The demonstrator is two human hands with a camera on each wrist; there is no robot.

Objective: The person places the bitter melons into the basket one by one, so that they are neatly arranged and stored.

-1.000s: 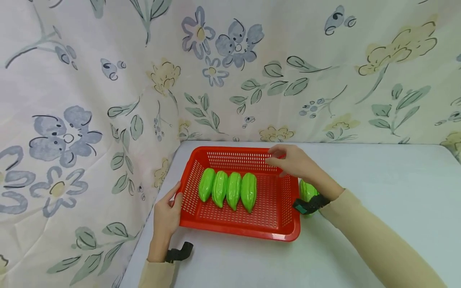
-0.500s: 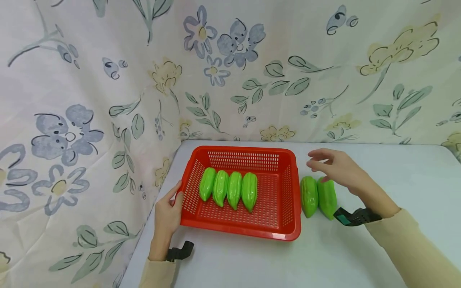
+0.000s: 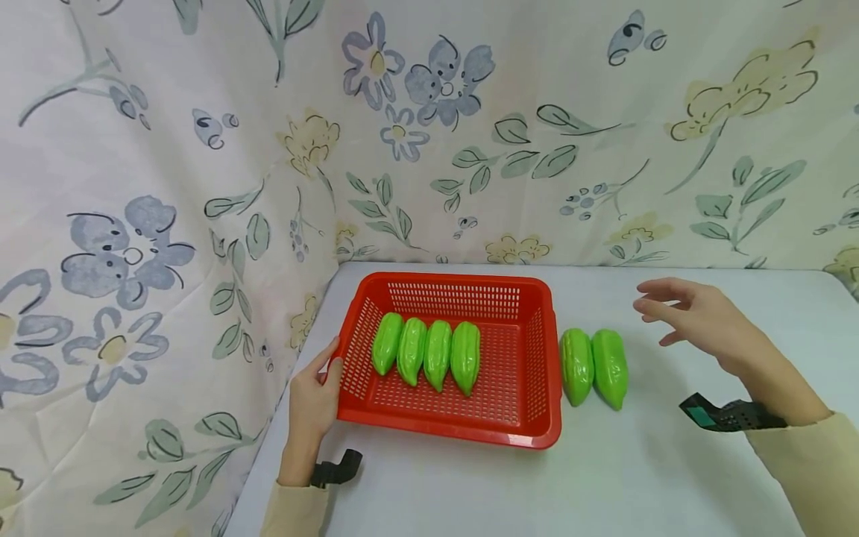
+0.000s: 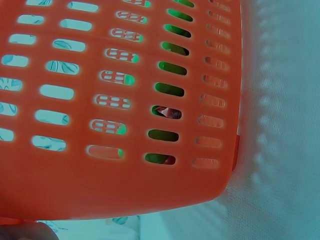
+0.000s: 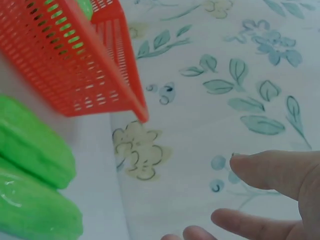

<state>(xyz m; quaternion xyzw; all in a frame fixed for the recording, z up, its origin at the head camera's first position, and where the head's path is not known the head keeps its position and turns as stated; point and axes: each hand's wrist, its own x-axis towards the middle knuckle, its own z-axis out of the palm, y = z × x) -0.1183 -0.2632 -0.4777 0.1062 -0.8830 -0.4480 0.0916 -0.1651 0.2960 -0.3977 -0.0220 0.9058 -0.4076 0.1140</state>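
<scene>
My left hand (image 3: 313, 397) grips the left rim of a red plastic basket (image 3: 450, 430), thumb on the near side. Several glossy green ridged vegetables (image 3: 438, 356), looking like bitter melons, lie in a row in the basket's left and middle part. Two more, a left one (image 3: 576, 366) and a right one (image 3: 609, 369), lie side by side on the table just outside the basket's right wall. To their right, my right hand (image 3: 705, 321) is held over the table, fingers loosely bent and holding nothing. In the left wrist view the slotted basket wall (image 4: 115, 175) hides most of the contents.
The white table (image 3: 456, 492) reaches to a flower-printed cloth (image 3: 510, 149) hanging behind it and along the left side. In the right wrist view the basket's corner (image 5: 100, 95) stands beside the two loose vegetables.
My right hand has moved right, from over the basket's right side, past the two loose vegetables. Both of those now show fully. My left hand and the basket have stayed put.
</scene>
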